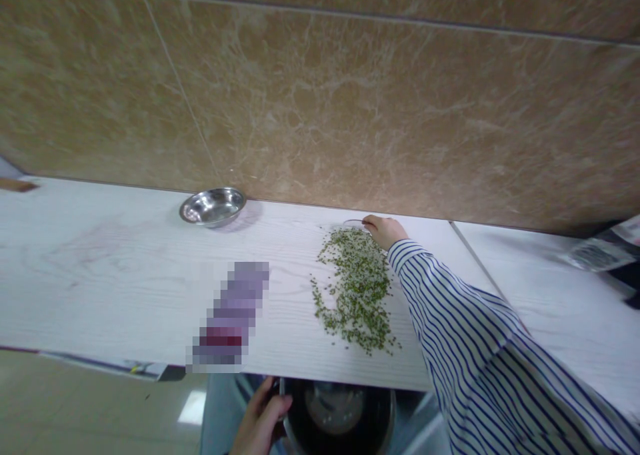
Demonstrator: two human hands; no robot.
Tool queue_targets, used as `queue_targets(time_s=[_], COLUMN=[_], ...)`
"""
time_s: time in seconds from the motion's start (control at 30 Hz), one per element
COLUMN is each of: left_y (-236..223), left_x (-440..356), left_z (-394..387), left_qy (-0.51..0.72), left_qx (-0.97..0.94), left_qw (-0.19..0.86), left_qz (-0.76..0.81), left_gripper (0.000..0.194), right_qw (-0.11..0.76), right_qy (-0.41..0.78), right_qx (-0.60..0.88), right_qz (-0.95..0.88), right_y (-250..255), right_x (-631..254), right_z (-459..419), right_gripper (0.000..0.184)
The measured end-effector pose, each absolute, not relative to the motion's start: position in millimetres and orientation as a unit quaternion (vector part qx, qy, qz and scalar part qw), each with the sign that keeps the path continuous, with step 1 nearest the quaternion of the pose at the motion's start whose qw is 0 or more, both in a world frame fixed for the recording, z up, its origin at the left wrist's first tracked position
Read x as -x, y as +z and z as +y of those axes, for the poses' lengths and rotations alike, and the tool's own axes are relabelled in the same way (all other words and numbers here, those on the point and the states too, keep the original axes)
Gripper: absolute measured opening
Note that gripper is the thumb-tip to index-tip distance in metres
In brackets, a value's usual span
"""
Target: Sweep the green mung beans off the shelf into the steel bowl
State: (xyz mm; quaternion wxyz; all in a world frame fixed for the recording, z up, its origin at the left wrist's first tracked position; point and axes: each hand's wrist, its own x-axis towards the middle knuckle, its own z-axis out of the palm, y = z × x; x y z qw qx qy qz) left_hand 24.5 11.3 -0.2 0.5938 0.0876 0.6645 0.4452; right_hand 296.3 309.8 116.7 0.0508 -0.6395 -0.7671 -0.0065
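A spread of small green beans (357,294) lies on the white table (115,268). My right hand (384,230), in a blue-striped sleeve, reaches to the far end of the beans near the wall; its fingers are closed on a small thin object (353,222) that I cannot make out. My left hand (261,418) grips the rim of a dark metal pot (339,415) held below the table's near edge, under the beans.
An empty steel bowl (213,206) stands at the back by the marble wall (350,102). A blurred purple item (233,315) lies left of the beans. A second table (555,295) adjoins on the right with a packet (597,252) on it.
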Motion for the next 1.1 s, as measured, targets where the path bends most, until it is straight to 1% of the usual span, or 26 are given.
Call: queue_targets(time_s=[0.1,0.33,0.57,0.77,1.03,1.1], left_y=[-4,-7,-6,4,9,6], left_x=[-23,-22,-22,-26,-29,-29], left_z=[11,11,11,12,12,12], left_qy=[0.443,0.443,0.443,0.449,0.448,0.452], left_qx=[-0.096,-0.090,-0.098,-0.102,-0.111,-0.115], left_qw=[0.598,0.591,0.599,0.607,0.585,0.586], left_qz=[0.661,0.668,0.659,0.647,0.667,0.663], left_gripper=[0.085,0.092,0.083,0.079,0.086,0.083], right_qw=[0.051,0.047,0.043,0.037,0.028,0.028], right_qy=[-0.004,0.002,0.008,0.017,0.022,0.022], right_qx=[0.630,0.610,0.599,0.588,0.572,0.566], right_qz=[-0.775,-0.791,-0.800,-0.807,-0.820,-0.823], right_y=[115,116,119,120,124,125], right_x=[-298,-300,-300,-299,-296,-295], right_z=[308,299,284,270,249,243], right_gripper=[0.034,0.034,0.034,0.033,0.032,0.032])
